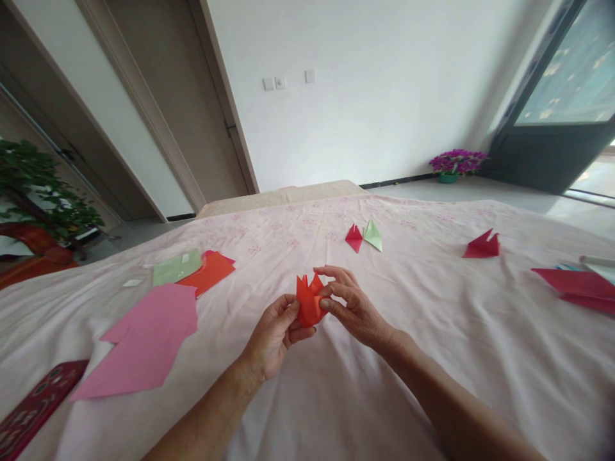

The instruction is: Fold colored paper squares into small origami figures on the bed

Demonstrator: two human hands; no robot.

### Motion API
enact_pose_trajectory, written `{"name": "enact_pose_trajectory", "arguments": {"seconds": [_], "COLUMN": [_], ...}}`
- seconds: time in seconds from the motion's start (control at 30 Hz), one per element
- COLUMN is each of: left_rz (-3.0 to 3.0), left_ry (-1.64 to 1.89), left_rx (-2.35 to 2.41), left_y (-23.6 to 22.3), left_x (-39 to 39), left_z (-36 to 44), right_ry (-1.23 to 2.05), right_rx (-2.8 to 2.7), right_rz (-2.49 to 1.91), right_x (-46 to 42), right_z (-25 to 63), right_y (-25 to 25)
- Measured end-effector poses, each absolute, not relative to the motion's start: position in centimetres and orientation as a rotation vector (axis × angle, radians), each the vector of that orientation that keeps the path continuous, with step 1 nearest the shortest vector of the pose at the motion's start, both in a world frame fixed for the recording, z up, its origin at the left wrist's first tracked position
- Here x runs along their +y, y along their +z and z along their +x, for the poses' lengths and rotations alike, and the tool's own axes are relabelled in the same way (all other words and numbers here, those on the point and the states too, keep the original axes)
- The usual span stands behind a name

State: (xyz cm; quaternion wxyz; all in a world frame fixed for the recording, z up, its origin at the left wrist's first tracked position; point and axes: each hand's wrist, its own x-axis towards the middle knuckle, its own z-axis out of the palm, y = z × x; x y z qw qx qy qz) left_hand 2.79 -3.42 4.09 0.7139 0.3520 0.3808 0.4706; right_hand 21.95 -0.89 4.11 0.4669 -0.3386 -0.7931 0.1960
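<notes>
An orange-red folded paper piece (308, 306) with several pointed tips is held above the cloth-covered surface in the middle of the view. My left hand (278, 330) grips its left side, thumb in front and fingers underneath. On its right side, my right hand (353, 307) pinches a flap between thumb and index finger, the other fingers curved over the top. Beyond the hands stand a small red folded paper (354, 237) and a light green folded paper (373, 236), side by side. Part of the orange-red paper is hidden behind my fingers.
Pink paper sheets (148, 342), orange paper (207, 272) and a green packet (177, 266) lie to the left. A dark red box (41, 403) is at the lower left. Red folded papers (482, 245) are on the right. A pale patterned cloth (269, 243) covers the surface.
</notes>
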Motion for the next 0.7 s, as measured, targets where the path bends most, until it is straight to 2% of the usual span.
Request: {"name": "enact_pose_trajectory", "arguments": {"seconds": [0.23, 0.53, 0.7], "left_rz": [0.784, 0.771, 0.822], "left_ry": [1.088, 1.187, 1.205], "left_rx": [0.83, 0.823, 0.812], "left_y": [3.8, 4.1, 4.5], "left_x": [-3.5, -3.6, -3.9], "left_z": [3.2, 3.4, 3.4], "right_ry": [0.308, -0.036, -0.095], "right_rx": [-1.663, -1.805, -1.86], "right_rz": [-0.936, -0.903, -0.945], "right_x": [-1.4, -2.5, -2.6], "right_z": [20.5, 20.3, 20.4], "right_y": [3.6, 3.7, 3.8]}}
